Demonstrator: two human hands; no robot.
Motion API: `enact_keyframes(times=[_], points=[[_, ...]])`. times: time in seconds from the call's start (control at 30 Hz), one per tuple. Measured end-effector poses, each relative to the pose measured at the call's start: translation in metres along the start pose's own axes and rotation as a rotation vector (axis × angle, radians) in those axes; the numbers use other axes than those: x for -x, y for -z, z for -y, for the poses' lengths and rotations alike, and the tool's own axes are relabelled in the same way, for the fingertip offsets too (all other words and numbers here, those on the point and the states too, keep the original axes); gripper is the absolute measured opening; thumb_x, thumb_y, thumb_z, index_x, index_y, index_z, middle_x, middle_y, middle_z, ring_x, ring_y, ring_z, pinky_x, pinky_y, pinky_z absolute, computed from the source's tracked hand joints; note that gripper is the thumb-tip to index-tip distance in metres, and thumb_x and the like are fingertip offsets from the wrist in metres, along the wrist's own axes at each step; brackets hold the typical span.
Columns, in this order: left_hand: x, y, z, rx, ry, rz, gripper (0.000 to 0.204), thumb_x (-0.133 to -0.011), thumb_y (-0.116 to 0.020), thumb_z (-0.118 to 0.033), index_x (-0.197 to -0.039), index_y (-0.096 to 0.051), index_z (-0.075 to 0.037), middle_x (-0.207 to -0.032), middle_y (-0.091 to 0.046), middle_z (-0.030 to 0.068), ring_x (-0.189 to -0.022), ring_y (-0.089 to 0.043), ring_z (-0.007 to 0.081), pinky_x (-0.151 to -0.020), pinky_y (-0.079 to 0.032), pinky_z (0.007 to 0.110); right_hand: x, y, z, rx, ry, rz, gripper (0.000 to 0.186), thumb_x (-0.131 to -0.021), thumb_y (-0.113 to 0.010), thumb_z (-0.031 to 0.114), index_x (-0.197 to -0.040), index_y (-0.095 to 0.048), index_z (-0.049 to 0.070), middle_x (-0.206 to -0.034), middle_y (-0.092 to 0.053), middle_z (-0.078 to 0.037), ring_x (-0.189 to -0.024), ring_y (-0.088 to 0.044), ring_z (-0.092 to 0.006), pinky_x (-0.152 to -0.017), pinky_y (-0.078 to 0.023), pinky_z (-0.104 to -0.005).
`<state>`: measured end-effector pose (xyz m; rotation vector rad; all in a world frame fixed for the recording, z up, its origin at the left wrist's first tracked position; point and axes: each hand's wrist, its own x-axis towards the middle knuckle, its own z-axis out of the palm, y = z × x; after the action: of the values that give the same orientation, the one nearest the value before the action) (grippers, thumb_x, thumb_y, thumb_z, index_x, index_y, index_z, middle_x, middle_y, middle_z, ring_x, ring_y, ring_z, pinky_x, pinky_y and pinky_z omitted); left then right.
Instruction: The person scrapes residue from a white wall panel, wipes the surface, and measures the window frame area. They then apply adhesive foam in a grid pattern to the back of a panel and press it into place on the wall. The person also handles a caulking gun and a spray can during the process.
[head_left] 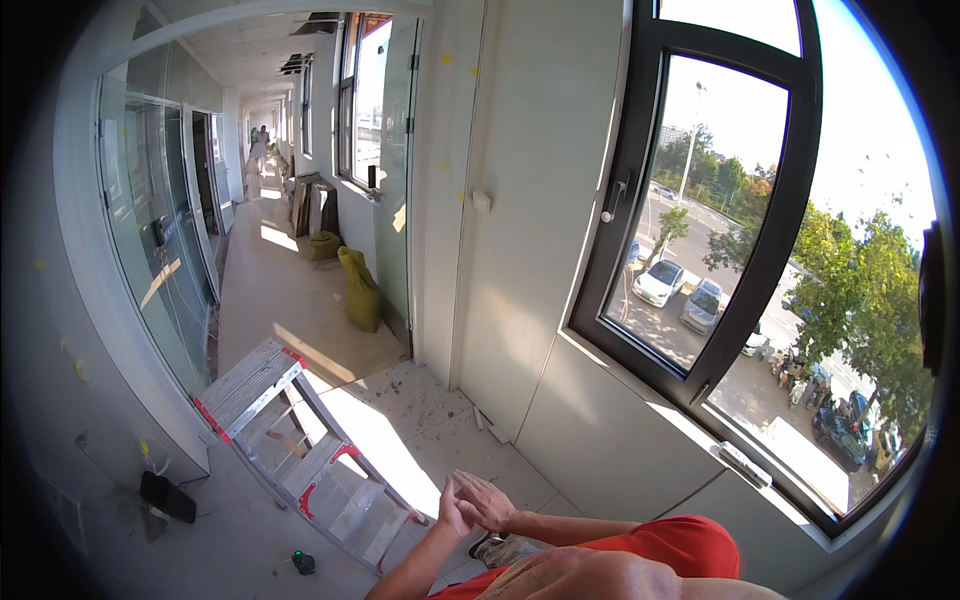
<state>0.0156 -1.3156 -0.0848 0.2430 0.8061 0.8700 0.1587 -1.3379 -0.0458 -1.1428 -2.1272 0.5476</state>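
My left hand and my right hand meet palm to palm at the lower middle of the head view. The right hand's fingers lie nearly straight across the left. The left hand's fingers are partly covered, but those that show look stretched out. No object shows between the hands. Just to their left stands a metal stepladder with red fittings and a ribbed top platform, apart from both hands.
Beyond a glass doorway, green sacks and leaning panels line a corridor, with a person far down it. A dark-framed window is on the right. A black bin-like object and a small green-black item sit on the floor.
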Motion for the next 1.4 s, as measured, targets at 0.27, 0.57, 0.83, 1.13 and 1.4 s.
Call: enact_keyframes(times=[0.27, 0.57, 0.83, 1.13, 1.4], points=[[-0.156, -0.098, -0.118, -0.336, -0.051, 0.037, 0.094, -0.105, -0.058, -0.060, -0.171, -0.025, -0.002, -0.174, -0.034, 0.0205, -0.162, -0.031, 0.0357, -0.131, -0.021, 0.054, -0.052, 0.013, -0.317, 0.543, -0.442, 0.379, 0.074, -0.112, -0.039, 0.059, -0.154, -0.053, 0.000, -0.150, -0.062, -0.025, -0.142, -0.059, -0.0358, -0.120, -0.046, -0.0480], [-0.339, -0.148, -0.350, -0.729, -0.758, -0.097, 0.109, -0.098, -0.078, -0.048, -0.169, -0.020, 0.009, -0.175, -0.028, 0.0292, -0.164, -0.028, 0.0347, -0.132, -0.025, 0.042, -0.107, 0.065, -0.455, 0.414, -0.955, 0.548, 0.072, -0.110, -0.041, 0.062, -0.137, -0.071, 0.004, -0.139, -0.073, -0.017, -0.135, -0.066, -0.0346, -0.116, -0.050, -0.0486], [-0.482, -0.403, -0.601, -0.954, -1.299, -0.052, 0.111, -0.085, -0.089, -0.044, -0.163, -0.032, 0.010, -0.161, -0.048, 0.0285, -0.149, -0.050, 0.0372, -0.121, -0.043, 0.042, -0.059, 0.087, -0.606, 0.154, -0.942, 0.315, 0.056, -0.104, -0.059, 0.055, -0.130, -0.075, 0.009, -0.129, -0.076, -0.020, -0.123, -0.071, -0.0398, -0.104, -0.057, -0.0506], [-0.590, -0.670, -0.838, -1.147, -1.562, -0.444, 0.122, -0.076, -0.090, -0.058, -0.160, -0.034, 0.011, -0.160, -0.048, 0.0269, -0.148, -0.049, 0.0385, -0.117, -0.048, 0.049, -0.156, 0.135, -0.584, -0.057, -1.471, 0.282, 0.051, -0.104, -0.061, 0.049, -0.131, -0.074, 0.009, -0.121, -0.077, -0.024, -0.109, -0.076, -0.0384, -0.091, -0.061, -0.0527], [-0.663, -0.692, -0.868, -1.034, -1.852, -0.561, 0.065, -0.074, -0.085, -0.042, -0.117, -0.067, 0.003, -0.118, -0.073, 0.0181, -0.103, -0.074, 0.0367, -0.089, -0.059, 0.048, -0.217, 0.142, -0.634, -0.310, -1.525, 0.020, 0.048, -0.104, -0.061, 0.047, -0.130, -0.074, 0.008, -0.117, -0.078, -0.024, -0.104, -0.077, -0.0385, -0.087, -0.061, -0.0537]])
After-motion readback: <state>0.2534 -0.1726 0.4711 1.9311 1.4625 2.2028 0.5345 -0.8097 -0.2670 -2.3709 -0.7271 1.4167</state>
